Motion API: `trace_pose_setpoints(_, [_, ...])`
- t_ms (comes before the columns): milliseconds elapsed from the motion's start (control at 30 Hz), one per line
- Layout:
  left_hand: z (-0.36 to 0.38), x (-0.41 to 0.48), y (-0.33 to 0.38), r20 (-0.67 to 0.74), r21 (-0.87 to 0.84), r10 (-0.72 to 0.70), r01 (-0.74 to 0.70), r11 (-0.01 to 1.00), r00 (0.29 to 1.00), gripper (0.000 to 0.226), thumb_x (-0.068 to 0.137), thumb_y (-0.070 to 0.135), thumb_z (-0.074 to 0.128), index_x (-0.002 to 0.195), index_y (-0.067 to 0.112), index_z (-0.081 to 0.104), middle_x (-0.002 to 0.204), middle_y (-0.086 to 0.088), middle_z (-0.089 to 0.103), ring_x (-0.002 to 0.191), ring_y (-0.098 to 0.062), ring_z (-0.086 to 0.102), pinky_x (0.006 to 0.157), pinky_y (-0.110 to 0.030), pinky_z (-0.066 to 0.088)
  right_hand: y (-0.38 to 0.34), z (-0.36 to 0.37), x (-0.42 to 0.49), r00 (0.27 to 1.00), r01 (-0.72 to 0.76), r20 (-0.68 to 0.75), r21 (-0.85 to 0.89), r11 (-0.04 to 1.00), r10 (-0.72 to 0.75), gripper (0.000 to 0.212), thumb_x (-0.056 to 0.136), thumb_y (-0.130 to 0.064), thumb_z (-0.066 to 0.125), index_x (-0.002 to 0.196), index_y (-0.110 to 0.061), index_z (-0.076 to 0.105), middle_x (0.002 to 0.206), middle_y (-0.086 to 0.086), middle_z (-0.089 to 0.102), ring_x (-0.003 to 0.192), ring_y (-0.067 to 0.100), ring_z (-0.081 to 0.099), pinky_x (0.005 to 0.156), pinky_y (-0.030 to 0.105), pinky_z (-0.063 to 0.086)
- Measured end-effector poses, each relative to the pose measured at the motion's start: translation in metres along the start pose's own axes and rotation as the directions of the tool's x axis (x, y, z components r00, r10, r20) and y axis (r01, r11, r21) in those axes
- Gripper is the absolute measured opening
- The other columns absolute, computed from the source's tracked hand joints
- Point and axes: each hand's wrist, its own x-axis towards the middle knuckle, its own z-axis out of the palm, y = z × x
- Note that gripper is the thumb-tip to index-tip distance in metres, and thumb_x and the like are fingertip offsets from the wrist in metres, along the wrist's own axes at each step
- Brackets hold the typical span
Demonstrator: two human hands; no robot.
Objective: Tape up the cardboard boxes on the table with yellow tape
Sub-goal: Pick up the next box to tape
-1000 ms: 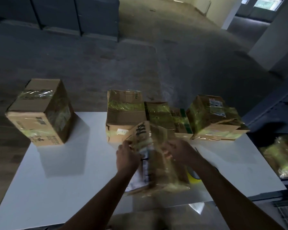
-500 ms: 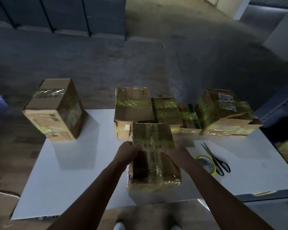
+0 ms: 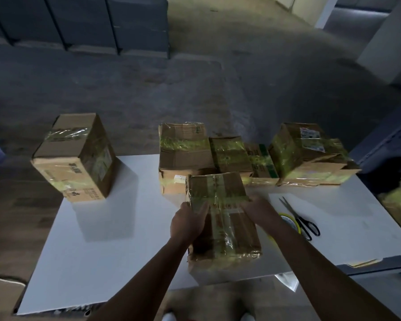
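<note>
A front box sits centre on the worktop, with a row of boxes just behind it. A lone box stands well apart, far left. Right of the front box lie scissors and, seemingly touching them, a half-hidden tape roll.

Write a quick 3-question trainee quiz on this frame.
1. True or false: the scissors lie on the table, right of the yellow tape roll.
2. What holds the near box? A) one hand B) both hands C) neither hand
3. Which box stands alone, apart from the row of boxes at the table's far edge?

Key
1. True.
2. B: the left hand and right hand each grip a side.
3. The far-left box.
</note>
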Motion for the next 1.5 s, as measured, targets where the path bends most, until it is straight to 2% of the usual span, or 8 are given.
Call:
trace_pose_setpoints(233, [0.026,-0.007,0.015,0.111,-0.346,-0.038,0.075,0.935,0.993,0.053,0.087,0.06,0.054,0.066,0.012,0.061,0.065,-0.003,0.063,0.058,-0.015,0.06,0.055,-0.026,0.045,-0.004,-0.034,-0.006,0.945,0.043,-0.325,0.005,0.999,-0.039,0.025,0.085,-0.043,0.06,0.079,-0.019,0.066,0.079,-0.001,0.066,0.077,0.02,0.059,0.066,0.03,0.04])
trace_pose_setpoints(367, [0.024,-0.011,0.013,-0.023,-0.26,-0.019,0.013,0.965,1.0,0.044,0.091,0.047,0.056,0.112,0.009,0.058,0.107,-0.009,0.063,0.096,-0.024,0.062,0.084,-0.039,0.053,-0.004,-0.037,-0.009,0.967,0.141,-0.223,0.051,0.989,-0.126,0.033,0.089,-0.047,0.059,0.075,-0.017,0.064,0.07,-0.002,0.061,0.068,0.013,0.057,0.059,0.027,0.039])
trace_pose_setpoints(500, [0.008,-0.013,0.016,-0.247,-0.061,0.103,-0.122,0.991,0.963,0.04,0.088,0.021,0.064,0.12,0.008,0.044,0.113,-0.012,0.053,0.091,-0.023,0.053,0.072,-0.035,0.047,0.005,-0.023,-0.007,0.969,0.213,-0.147,0.086,0.973,-0.199,0.013,0.086,-0.032,0.068,0.083,-0.019,0.068,0.077,-0.007,0.063,0.072,0.006,0.057,0.062,0.017,0.043])
trace_pose_setpoints(633, [0.0,-0.01,0.01,-0.172,-0.118,0.062,-0.083,0.99,0.983,0.024,0.093,0.014,0.05,0.116,0.007,0.051,0.106,-0.013,0.064,0.081,-0.021,0.057,0.068,-0.033,0.047,0.022,-0.006,0.002,0.99,0.137,-0.003,-0.105,0.985,-0.138,0.066,0.078,-0.042,0.075,0.134,-0.02,0.048,0.132,0.002,0.045,0.125,0.023,0.043,0.101,0.035,0.038])
trace_pose_setpoints(733, [-0.011,-0.006,0.005,-0.089,-0.013,0.09,-0.091,0.996,0.992,0.041,0.102,0.034,0.033,0.117,0.004,0.056,0.109,-0.014,0.065,0.082,-0.021,0.055,0.073,-0.03,0.041,0.03,-0.004,0.006,0.997,0.03,0.065,0.014,0.999,-0.031,0.092,0.072,-0.054,0.077,0.145,-0.023,0.032,0.143,0.002,0.044,0.128,0.025,0.045,0.101,0.039,0.041])
trace_pose_setpoints(900, [-0.022,-0.001,0.006,0.179,-0.003,0.055,-0.056,0.998,0.982,0.058,0.09,0.062,0.048,0.095,0.007,0.064,0.089,-0.007,0.068,0.082,-0.019,0.066,0.072,-0.032,0.052,0.028,0.009,0.009,0.997,0.057,0.053,-0.116,0.992,-0.051,0.067,0.078,-0.054,0.07,0.129,-0.018,0.048,0.124,0.004,0.061,0.105,0.021,0.057,0.082,0.03,0.045])
trace_pose_setpoints(1133, [-0.022,0.001,-0.004,0.231,-0.2,-0.002,0.049,0.979,0.973,0.024,0.084,0.034,0.065,0.089,0.011,0.068,0.089,-0.006,0.071,0.084,-0.021,0.069,0.084,-0.043,0.057,0.016,0.009,0.012,0.996,-0.052,0.065,-0.213,0.976,0.067,0.073,0.08,-0.06,0.062,0.126,-0.008,0.039,0.107,0.008,0.059,0.092,0.021,0.06,0.073,0.034,0.049])
trace_pose_setpoints(1500, [-0.014,0.009,-0.006,0.172,-0.183,-0.113,0.145,0.972,0.978,0.024,0.084,0.034,0.065,0.092,0.012,0.068,0.085,-0.002,0.07,0.08,-0.019,0.068,0.074,-0.034,0.057,-0.003,0.027,0.025,0.985,-0.168,-0.026,-0.353,0.92,0.17,0.107,0.081,-0.061,0.059,0.15,0.0,0.003,0.15,0.016,0.035,0.131,0.034,0.042,0.099,0.04,0.041])
